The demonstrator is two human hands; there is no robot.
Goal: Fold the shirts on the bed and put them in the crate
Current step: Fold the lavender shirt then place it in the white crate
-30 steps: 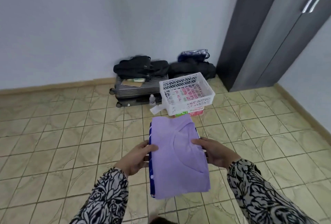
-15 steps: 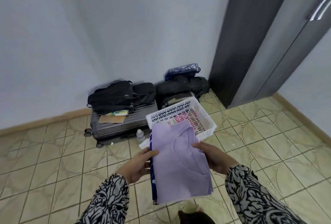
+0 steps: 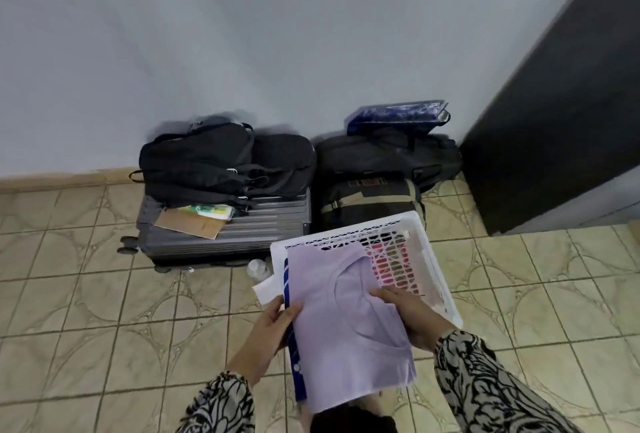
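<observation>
I note a pale blue-grey wall (image 3: 242,34) filling the upper half of the frame, with a dark grey wardrobe (image 3: 561,121) rising along the right edge. The beige patterned floor tiles (image 3: 86,311) cover the lower half. At centre left a grey ribbed suitcase (image 3: 263,228) lies flat against the wall, with a black backpack (image 3: 207,162) on top and a brown notebook (image 3: 188,224) resting on its lid. To the right of it sit dark duffel bags (image 3: 388,162), with a shiny blue packet (image 3: 394,114) on top.

At lower centre I see the white plastic crate (image 3: 434,270), tilted in view, its lattice base showing pink and dark patches through the holes. The folded lilac shirt (image 3: 349,339) is held flat over the crate's left portion, its far edge past the near rim and its near edge hanging toward the bottom of the frame. A folded blue shirt with white trim (image 3: 297,372) lies directly beneath it, showing only along the left side.

My left hand (image 3: 273,323) grips the stack's left edge, thumb on top and fingers underneath. My right hand (image 3: 405,311) clamps the right edge, fingers curled over the lilac fabric. Both sleeves are black-and-white patterned. A small clear bottle (image 3: 258,268) stands on the floor just left of the crate.
</observation>
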